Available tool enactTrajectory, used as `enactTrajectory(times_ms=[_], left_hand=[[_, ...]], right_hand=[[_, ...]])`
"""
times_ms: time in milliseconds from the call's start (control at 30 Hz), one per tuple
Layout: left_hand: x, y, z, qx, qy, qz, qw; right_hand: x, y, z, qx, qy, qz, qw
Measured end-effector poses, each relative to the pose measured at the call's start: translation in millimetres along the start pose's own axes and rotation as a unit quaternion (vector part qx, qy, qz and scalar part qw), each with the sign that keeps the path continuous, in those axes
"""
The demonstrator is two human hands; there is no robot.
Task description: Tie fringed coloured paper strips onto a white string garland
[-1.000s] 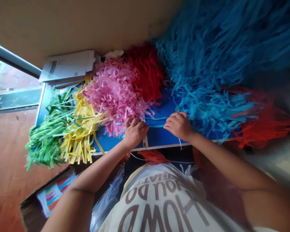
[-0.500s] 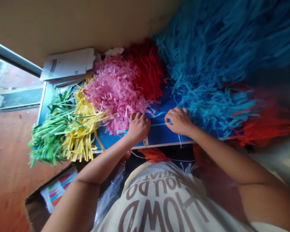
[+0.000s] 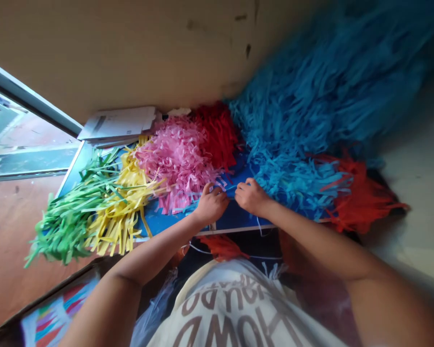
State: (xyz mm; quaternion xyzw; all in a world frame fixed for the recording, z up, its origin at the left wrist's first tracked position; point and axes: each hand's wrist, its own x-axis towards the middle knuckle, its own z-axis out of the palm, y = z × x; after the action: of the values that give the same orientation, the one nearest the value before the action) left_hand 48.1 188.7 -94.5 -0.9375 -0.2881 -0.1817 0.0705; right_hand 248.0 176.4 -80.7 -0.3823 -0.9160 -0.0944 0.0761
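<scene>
My left hand [image 3: 212,205] and my right hand [image 3: 250,196] rest close together on a blue table [image 3: 235,218], both with fingers curled in a pinch. Between them runs a thin blue paper strip [image 3: 230,187], which both seem to hold. The left hand lies at the edge of a pink heap of paper strips [image 3: 179,161]. Just right of the right hand is a large blue heap of strips [image 3: 311,111]. A red heap [image 3: 217,130] lies behind the hands.
Yellow strips [image 3: 125,205] and green strips [image 3: 77,209] hang off the table's left end. Orange-red strips [image 3: 361,200] lie at the right. White papers [image 3: 119,125] are stacked by the wall. A cardboard box [image 3: 47,320] with coloured packs stands on the floor at lower left.
My two hands have come closer together, and the strip between them is now short. The camera has tilted up, showing more wall.
</scene>
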Motion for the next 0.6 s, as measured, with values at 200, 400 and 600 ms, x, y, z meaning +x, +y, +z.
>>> enactTrajectory(times_ms=[200, 400, 600], left_hand=[[-5, -6, -67, 0.0, 0.138, -0.014, 0.99], [-21, 4, -162, -0.085, 0.143, 0.1, 0.981], [-22, 22, -147, -0.11, 0.173, 0.044, 0.978]], right_hand=[[-3, -24, -103, 0.099, 0.041, 0.076, 0.991], [-9, -38, -158, 0.564, 0.018, 0.148, 0.812], [4, -69, -92, 0.839, -0.016, 0.242, 0.488]])
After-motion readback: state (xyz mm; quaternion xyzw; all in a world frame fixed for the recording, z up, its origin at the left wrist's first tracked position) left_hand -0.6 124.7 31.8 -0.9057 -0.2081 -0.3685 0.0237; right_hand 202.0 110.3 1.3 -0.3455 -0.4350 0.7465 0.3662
